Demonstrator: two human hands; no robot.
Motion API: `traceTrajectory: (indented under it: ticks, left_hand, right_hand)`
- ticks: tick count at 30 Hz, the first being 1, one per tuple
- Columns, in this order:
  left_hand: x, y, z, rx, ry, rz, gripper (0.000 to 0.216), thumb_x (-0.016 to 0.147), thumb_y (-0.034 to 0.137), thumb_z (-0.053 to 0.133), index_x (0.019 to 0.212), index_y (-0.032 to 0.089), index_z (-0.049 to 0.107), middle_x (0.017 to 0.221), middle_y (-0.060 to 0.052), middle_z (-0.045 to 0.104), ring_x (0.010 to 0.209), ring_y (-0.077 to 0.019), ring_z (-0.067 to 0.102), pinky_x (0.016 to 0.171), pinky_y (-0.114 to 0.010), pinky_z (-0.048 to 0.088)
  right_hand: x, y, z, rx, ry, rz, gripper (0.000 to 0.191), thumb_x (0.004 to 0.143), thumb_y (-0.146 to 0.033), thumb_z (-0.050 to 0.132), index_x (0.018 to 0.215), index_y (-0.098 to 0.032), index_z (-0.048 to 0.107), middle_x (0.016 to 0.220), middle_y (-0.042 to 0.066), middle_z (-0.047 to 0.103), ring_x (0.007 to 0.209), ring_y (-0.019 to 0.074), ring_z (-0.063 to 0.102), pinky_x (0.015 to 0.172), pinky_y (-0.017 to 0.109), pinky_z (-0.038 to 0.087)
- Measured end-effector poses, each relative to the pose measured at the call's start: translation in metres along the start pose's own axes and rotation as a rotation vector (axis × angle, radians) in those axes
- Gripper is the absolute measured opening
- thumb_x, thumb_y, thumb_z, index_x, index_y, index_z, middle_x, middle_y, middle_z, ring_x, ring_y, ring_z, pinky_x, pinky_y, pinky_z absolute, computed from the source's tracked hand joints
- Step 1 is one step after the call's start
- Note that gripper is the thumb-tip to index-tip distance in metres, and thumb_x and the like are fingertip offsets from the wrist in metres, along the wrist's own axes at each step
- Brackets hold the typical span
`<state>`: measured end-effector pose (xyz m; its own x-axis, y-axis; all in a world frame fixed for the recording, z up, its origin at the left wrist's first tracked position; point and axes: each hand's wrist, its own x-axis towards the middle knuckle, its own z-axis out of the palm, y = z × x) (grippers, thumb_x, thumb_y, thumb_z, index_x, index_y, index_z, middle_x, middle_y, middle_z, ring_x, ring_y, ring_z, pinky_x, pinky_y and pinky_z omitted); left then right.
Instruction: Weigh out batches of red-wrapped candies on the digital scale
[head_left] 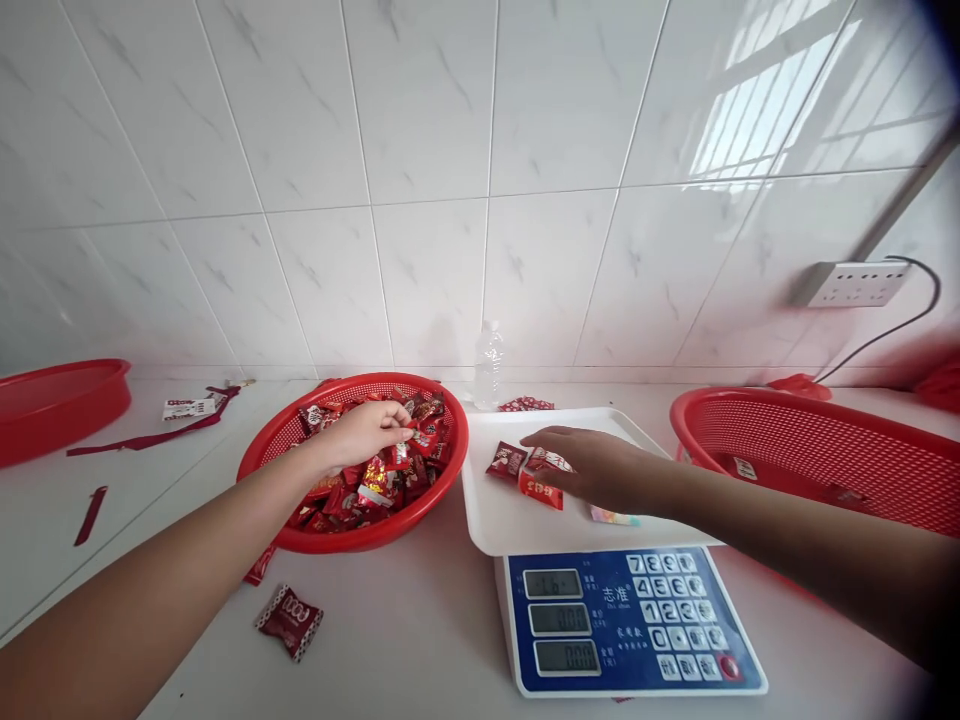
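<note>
My left hand [367, 430] reaches into a red mesh basket [274, 440] full of red wrapped candies [375, 480], its fingers pinched on a candy at the top of the pile. My right hand [592, 465] lies flat with fingers stretched out over the white tray [510, 520] of a weighing scale [630, 620], touching a few red candy packets [525, 470] on it. A pale wrapped candy [615, 517] lies on the tray under my right wrist.
A second red mesh basket [817, 450] stands at the right, a red basin [56, 400] at far left. A loose candy [289, 620] lies on the white counter near the front. A clear bottle [488, 365] stands by the tiled wall. A wall socket [851, 283] has a cable.
</note>
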<state>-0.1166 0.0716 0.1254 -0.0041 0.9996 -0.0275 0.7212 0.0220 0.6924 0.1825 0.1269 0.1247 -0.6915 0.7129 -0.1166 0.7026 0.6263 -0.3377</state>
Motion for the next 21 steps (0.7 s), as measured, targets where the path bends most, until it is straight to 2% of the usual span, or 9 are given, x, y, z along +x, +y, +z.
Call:
traceTrajectory:
  ticks: [3, 5, 7, 9, 12, 15, 18, 21]
  left_hand:
    - [0.008, 0.031, 0.023, -0.12, -0.072, 0.085, 0.017, 0.077, 0.034, 0.06, 0.084, 0.019, 0.057, 0.082, -0.001, 0.068, 0.08, -0.0175, 0.063, 0.073, -0.029, 0.046]
    - [0.013, 0.049, 0.041, -0.19, -0.151, 0.139, 0.013, 0.079, 0.03, 0.06, 0.085, 0.019, 0.057, 0.083, -0.002, 0.069, 0.082, -0.0174, 0.064, 0.077, -0.03, 0.047]
    - [0.018, 0.064, 0.057, -0.245, -0.208, 0.175, 0.012, 0.082, 0.028, 0.058, 0.088, 0.018, 0.058, 0.081, -0.002, 0.069, 0.08, -0.0173, 0.065, 0.076, -0.03, 0.048]
    - [0.023, 0.072, 0.071, -0.262, -0.208, 0.186, 0.015, 0.082, 0.027, 0.056, 0.095, 0.018, 0.057, 0.075, -0.001, 0.068, 0.071, -0.0167, 0.064, 0.07, -0.03, 0.049]
    - [0.03, 0.071, 0.085, -0.176, -0.112, 0.17, 0.019, 0.082, 0.026, 0.055, 0.099, 0.019, 0.056, 0.073, 0.0, 0.064, 0.062, -0.0156, 0.06, 0.06, -0.028, 0.047]
    - [0.033, 0.063, 0.092, -0.036, -0.044, 0.137, 0.013, 0.082, 0.027, 0.056, 0.091, 0.019, 0.057, 0.08, -0.001, 0.063, 0.066, -0.0165, 0.061, 0.062, -0.028, 0.047]
    - [0.029, 0.06, 0.096, 0.068, -0.047, 0.119, 0.013, 0.082, 0.031, 0.056, 0.088, 0.02, 0.058, 0.088, -0.003, 0.064, 0.077, -0.0195, 0.062, 0.07, -0.03, 0.049]
    - [0.023, 0.061, 0.102, 0.162, -0.035, 0.184, 0.02, 0.082, 0.033, 0.057, 0.096, 0.019, 0.059, 0.109, -0.009, 0.061, 0.097, -0.0236, 0.06, 0.086, -0.035, 0.047]
  right_hand:
    - [0.0, -0.01, -0.003, 0.172, 0.039, -0.005, 0.054, 0.088, -0.05, 0.046, 0.135, -0.024, 0.047, 0.128, 0.008, 0.06, 0.112, 0.024, 0.058, 0.091, 0.036, 0.049]
    - [0.001, -0.016, -0.005, 0.271, 0.035, -0.01, 0.057, 0.088, -0.045, 0.048, 0.14, -0.023, 0.039, 0.127, 0.007, 0.06, 0.106, 0.0186, 0.061, 0.085, 0.028, 0.052]
    - [0.001, -0.017, -0.007, 0.334, 0.023, -0.005, 0.056, 0.088, -0.035, 0.049, 0.141, -0.021, 0.037, 0.117, 0.007, 0.065, 0.096, 0.0159, 0.064, 0.077, 0.025, 0.053]
    - [0.002, -0.012, -0.009, 0.364, 0.028, 0.013, 0.05, 0.087, -0.028, 0.049, 0.136, -0.021, 0.043, 0.104, 0.005, 0.07, 0.085, 0.0148, 0.066, 0.07, 0.025, 0.053]
    - [-0.001, 0.005, -0.012, 0.357, 0.072, 0.067, 0.039, 0.086, -0.024, 0.049, 0.124, -0.02, 0.055, 0.094, 0.005, 0.071, 0.079, 0.0149, 0.065, 0.068, 0.026, 0.051]
    - [-0.007, 0.027, -0.014, 0.31, 0.093, 0.132, 0.032, 0.083, -0.026, 0.053, 0.114, -0.02, 0.062, 0.089, 0.005, 0.071, 0.078, 0.0165, 0.064, 0.065, 0.027, 0.05]
    - [-0.014, 0.044, -0.016, 0.254, 0.081, 0.186, 0.03, 0.082, -0.03, 0.054, 0.109, -0.021, 0.064, 0.092, 0.007, 0.071, 0.078, 0.0184, 0.064, 0.062, 0.027, 0.05]
    - [-0.018, 0.053, -0.015, 0.188, 0.078, 0.235, 0.035, 0.083, -0.033, 0.054, 0.114, -0.02, 0.062, 0.102, 0.01, 0.07, 0.085, 0.022, 0.065, 0.067, 0.032, 0.052]
